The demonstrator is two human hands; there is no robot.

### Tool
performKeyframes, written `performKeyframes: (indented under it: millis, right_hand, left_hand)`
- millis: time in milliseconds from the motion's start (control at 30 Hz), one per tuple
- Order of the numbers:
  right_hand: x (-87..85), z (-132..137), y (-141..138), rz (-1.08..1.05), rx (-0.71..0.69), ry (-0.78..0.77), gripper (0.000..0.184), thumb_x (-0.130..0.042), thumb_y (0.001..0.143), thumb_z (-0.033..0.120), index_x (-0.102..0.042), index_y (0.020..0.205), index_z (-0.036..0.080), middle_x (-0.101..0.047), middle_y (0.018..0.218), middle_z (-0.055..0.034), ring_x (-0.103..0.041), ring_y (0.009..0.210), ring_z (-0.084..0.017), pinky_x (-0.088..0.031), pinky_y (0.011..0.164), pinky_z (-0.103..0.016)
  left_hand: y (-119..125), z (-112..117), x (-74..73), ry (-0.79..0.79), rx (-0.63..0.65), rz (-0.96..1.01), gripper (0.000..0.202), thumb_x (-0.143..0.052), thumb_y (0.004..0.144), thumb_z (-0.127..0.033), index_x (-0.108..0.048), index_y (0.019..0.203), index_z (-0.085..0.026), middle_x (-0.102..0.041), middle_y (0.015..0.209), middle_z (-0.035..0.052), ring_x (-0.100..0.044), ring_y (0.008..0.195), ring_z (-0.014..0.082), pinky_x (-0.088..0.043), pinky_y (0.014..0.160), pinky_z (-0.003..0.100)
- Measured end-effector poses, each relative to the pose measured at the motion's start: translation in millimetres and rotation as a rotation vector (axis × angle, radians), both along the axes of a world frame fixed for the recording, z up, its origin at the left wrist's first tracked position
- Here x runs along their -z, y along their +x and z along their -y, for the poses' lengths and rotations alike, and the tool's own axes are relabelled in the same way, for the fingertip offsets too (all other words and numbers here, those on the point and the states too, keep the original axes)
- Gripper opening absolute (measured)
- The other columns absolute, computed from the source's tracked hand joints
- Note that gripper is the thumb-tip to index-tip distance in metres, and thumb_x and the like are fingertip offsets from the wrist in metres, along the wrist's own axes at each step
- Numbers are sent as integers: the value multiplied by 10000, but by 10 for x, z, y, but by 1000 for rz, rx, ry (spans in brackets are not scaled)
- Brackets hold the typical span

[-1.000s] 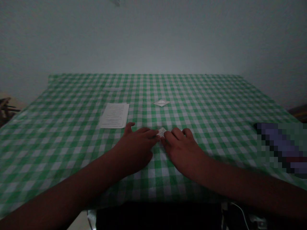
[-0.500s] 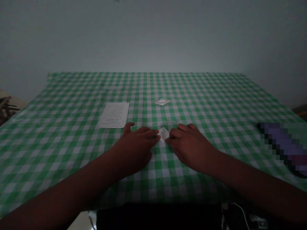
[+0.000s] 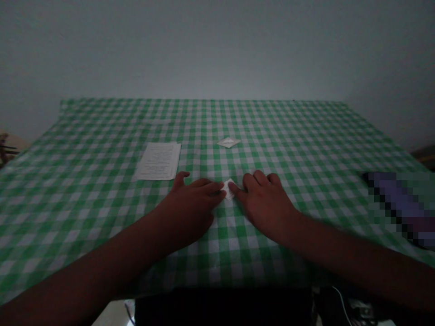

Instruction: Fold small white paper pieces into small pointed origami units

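Observation:
A small folded white paper (image 3: pixel 229 188) lies on the green-and-white checked tablecloth (image 3: pixel 102 136), near the front middle. My left hand (image 3: pixel 192 206) lies flat on the cloth, fingers stretched out, with its fingertips on the paper's left edge. My right hand (image 3: pixel 267 201) rests palm down on the other side. Its index fingertip presses on the paper's right edge, and the other fingers are slightly bent. Most of the paper is hidden between the fingertips. The room is dim.
A printed white sheet (image 3: pixel 158 160) lies behind my left hand. A second small folded paper (image 3: pixel 228 142) sits further back in the middle. A blurred purple object (image 3: pixel 403 203) lies at the right edge. A plain wall stands behind the table.
My right hand slid back to the right, uncovering the paper, then came in again so its fingertip presses the edge. My left hand barely moved. The view shifted slightly.

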State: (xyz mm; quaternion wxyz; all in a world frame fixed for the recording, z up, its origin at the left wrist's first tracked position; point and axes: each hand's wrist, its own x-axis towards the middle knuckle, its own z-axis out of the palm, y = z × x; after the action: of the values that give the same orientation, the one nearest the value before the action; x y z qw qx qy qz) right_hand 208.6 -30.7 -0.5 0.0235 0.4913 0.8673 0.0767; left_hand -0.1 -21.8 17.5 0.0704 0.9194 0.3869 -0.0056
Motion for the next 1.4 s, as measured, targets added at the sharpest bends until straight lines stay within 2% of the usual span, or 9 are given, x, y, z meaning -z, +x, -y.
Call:
performKeyframes:
  millis: [133, 333, 500, 633, 733, 1000, 1133, 1267, 1400]
  right_hand:
    - [19, -110, -20, 9, 55, 18, 381, -401, 1003, 224, -568, 1344, 249, -596, 1065, -127, -482, 1002, -316, -285, 760, -440]
    - [-5, -163, -37, -25, 63, 24, 359, -415, 995, 225, -601, 1302, 246, -601, 1109, -125, -472, 1019, -315, -291, 748, -432]
    - [-32, -3, -33, -33, -11, 26, 337, -427, 990, 210, -620, 1265, 239, -591, 1236, -116, -452, 1060, -310, -296, 774, -440]
    - [-50, 163, -39, -24, -93, 23, 295, -483, 972, 229, -642, 1221, 223, -604, 1233, -95, -443, 1053, -300, -297, 780, -445]
    - [-48, 190, -39, -25, -103, 23, 278, -497, 972, 244, -647, 1205, 231, -594, 1268, -87, -440, 1065, -299, -297, 791, -452]
    - [-13, -107, -42, -15, 55, 55, 338, -391, 1011, 240, -642, 1238, 261, -586, 1270, -125, -444, 1080, -320, -294, 765, -444]
    - [-5, -164, -62, -18, 56, 74, 336, -412, 999, 227, -644, 1241, 249, -577, 1288, -131, -443, 1093, -327, -301, 762, -446]
    - [0, -45, -92, -19, 26, 88, 339, -388, 1004, 198, -644, 1226, 213, -574, 1311, -123, -449, 1078, -315, -313, 768, -459]
    - [-8, 131, -103, -5, -87, 79, 316, -443, 980, 181, -631, 1233, 167, -573, 1316, -121, -444, 1075, -310, -330, 785, -469]
  left_hand:
    - [14, -1, -16, -15, -7, -24, 527, -530, 772, -111, -604, 1262, -288, -559, 1429, 38, -539, 1250, 303, -210, 1090, 665]
    - [15, -3, -12, -24, -19, -22, 535, -508, 768, -110, -603, 1265, -283, -560, 1425, 31, -532, 1254, 308, -209, 1072, 697]
    - [0, 7, 7, -2, -7, -6, 552, -491, 775, -100, -583, 1284, -291, -545, 1444, 33, -522, 1265, 293, -211, 1076, 688]
    - [-6, 8, 30, 14, -4, 17, 540, -486, 790, -98, -572, 1287, -289, -548, 1442, 39, -523, 1257, 281, -205, 1075, 686]
    - [-4, 4, 29, 7, -2, 20, 545, -486, 785, -95, -569, 1289, -285, -547, 1442, 36, -527, 1252, 282, -216, 1067, 689]
    - [4, -7, -6, -20, -6, -8, 537, -483, 775, -100, -588, 1270, -281, -544, 1444, 27, -520, 1267, 297, -219, 1058, 701]
    - [8, -5, -7, -24, -16, -12, 539, -491, 766, -103, -593, 1268, -272, -551, 1439, 40, -522, 1264, 290, -224, 1068, 677]
    - [5, -2, 11, -3, -14, 3, 537, -491, 771, -102, -587, 1268, -281, -561, 1430, 35, -525, 1258, 279, -215, 1072, 669]
    - [5, 3, 10, -6, -12, 14, 566, -477, 768, -82, -570, 1285, -294, -558, 1433, 27, -533, 1246, 275, -220, 1061, 673]
